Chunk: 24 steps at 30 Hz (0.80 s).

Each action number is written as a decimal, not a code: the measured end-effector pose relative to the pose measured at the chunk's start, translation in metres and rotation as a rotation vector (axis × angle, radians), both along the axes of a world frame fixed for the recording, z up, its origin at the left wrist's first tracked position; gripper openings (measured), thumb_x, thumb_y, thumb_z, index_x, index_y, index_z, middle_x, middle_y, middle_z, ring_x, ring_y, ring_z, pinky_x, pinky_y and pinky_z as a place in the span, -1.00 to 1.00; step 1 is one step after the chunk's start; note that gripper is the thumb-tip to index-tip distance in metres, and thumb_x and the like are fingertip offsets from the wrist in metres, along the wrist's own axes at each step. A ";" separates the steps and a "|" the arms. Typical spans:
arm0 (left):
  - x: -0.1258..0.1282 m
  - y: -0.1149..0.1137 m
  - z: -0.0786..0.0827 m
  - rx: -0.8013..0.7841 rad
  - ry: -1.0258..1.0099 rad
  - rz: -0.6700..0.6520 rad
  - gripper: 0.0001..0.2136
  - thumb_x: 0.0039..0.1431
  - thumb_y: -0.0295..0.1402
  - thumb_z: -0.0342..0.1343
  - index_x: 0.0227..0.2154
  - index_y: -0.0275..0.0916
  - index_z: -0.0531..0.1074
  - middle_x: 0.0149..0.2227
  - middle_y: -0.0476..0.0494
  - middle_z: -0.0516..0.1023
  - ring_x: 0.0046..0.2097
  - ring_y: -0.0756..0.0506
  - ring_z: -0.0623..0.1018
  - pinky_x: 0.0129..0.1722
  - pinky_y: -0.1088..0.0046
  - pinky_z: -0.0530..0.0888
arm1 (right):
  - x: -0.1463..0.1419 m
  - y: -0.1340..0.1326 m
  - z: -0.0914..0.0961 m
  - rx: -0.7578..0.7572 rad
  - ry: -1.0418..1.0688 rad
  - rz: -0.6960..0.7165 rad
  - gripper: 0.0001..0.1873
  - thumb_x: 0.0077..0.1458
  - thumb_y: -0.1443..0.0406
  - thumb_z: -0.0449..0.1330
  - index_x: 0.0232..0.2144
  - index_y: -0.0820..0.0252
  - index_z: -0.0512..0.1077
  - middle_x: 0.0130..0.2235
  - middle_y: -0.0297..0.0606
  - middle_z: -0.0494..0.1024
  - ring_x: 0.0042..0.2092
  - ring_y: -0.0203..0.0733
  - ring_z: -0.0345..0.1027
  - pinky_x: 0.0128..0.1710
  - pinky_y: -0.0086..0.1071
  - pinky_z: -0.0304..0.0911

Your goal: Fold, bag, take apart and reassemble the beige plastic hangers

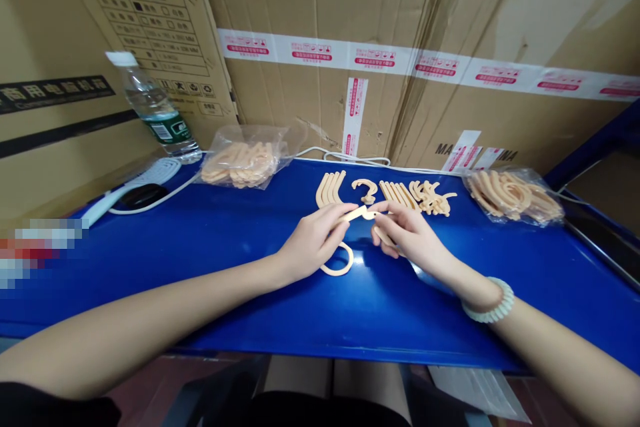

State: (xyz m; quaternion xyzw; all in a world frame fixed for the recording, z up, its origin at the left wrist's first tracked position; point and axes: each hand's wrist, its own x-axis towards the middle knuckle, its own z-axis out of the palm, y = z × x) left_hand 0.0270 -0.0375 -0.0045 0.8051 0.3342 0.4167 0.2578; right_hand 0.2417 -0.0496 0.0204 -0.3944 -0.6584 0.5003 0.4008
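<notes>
My left hand point(313, 240) pinches a flat beige strip point(356, 214) between thumb and fingers. Close by on the right, my right hand point(415, 233) is closed on a small beige piece with a rounded end point(370, 215), which meets the tip of the strip. Another bit of beige material point(384, 236) shows under the right fingers; whether it belongs to the same piece I cannot tell. Just below my left fingers is a beige ring point(345, 269), its upper left part hidden by the hand.
Behind my hands lie curved beige strips point(330, 188), a hooked piece point(367, 188), straighter strips point(397, 195) and a small pile point(433, 199). Clear bags of beige pieces point(240, 163) point(515, 195) flank them. A water bottle point(163, 121), brush point(150, 173) and white cable point(345, 156) stand near cardboard boxes point(300, 107).
</notes>
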 end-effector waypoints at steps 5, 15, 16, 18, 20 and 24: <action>-0.003 0.003 -0.002 0.141 0.234 0.033 -0.68 0.38 -0.32 -0.04 0.10 -0.19 0.45 0.03 -0.26 0.58 0.00 -0.21 0.59 -0.03 0.35 0.50 | -0.003 -0.008 0.000 -0.076 -0.099 0.101 -0.59 0.29 -0.05 0.11 -0.23 0.20 0.34 -0.57 -0.42 0.44 -0.69 -0.42 0.09 -0.73 -0.53 -0.08; -0.006 -0.002 0.004 0.365 0.565 0.072 -0.76 0.37 -0.41 -0.14 -0.27 -0.26 0.45 -0.49 -0.15 0.49 -0.51 -0.07 0.44 -0.55 0.51 0.15 | -0.009 -0.021 0.002 0.078 -0.287 0.026 -0.68 0.37 0.08 0.03 -0.33 0.14 0.35 -0.61 -0.43 0.42 -0.72 -0.37 0.12 -0.73 -0.48 -0.01; -0.005 -0.003 0.003 0.338 0.546 0.065 -0.77 0.37 -0.40 -0.14 -0.28 -0.25 0.43 -0.51 -0.13 0.47 -0.52 -0.07 0.42 -0.55 0.49 0.13 | -0.010 -0.023 0.001 0.155 -0.334 0.006 -0.69 0.38 0.10 0.01 -0.34 0.13 0.35 -0.60 -0.42 0.42 -0.70 -0.35 0.15 -0.69 -0.46 0.03; -0.004 -0.004 0.003 0.241 0.480 0.046 -0.77 0.39 -0.39 -0.16 -0.29 -0.24 0.40 -0.54 -0.08 0.43 -0.53 -0.07 0.41 -0.52 0.48 0.13 | -0.011 -0.027 0.000 0.365 -0.449 -0.024 -0.71 0.37 0.16 0.02 -0.38 0.12 0.35 -0.58 -0.37 0.42 -0.64 -0.31 0.20 -0.61 -0.42 0.06; -0.002 -0.004 0.003 0.125 0.383 0.015 -0.78 0.38 -0.39 -0.16 -0.30 -0.22 0.37 -0.54 -0.04 0.41 -0.53 -0.06 0.40 -0.49 0.47 0.16 | -0.012 -0.029 0.001 0.561 -0.540 -0.040 -0.73 0.36 0.20 0.04 -0.38 0.13 0.37 -0.55 -0.33 0.43 -0.58 -0.27 0.23 -0.55 -0.39 0.06; 0.003 -0.005 0.005 -0.098 0.153 0.004 -0.73 0.42 -0.30 -0.17 -0.29 -0.23 0.41 -0.56 0.03 0.34 -0.53 -0.01 0.37 -0.44 0.48 0.23 | 0.002 -0.018 0.020 0.578 -0.529 -0.119 -0.68 0.41 0.18 0.01 -0.38 0.15 0.38 -0.52 -0.34 0.43 -0.52 -0.27 0.27 -0.45 -0.38 0.13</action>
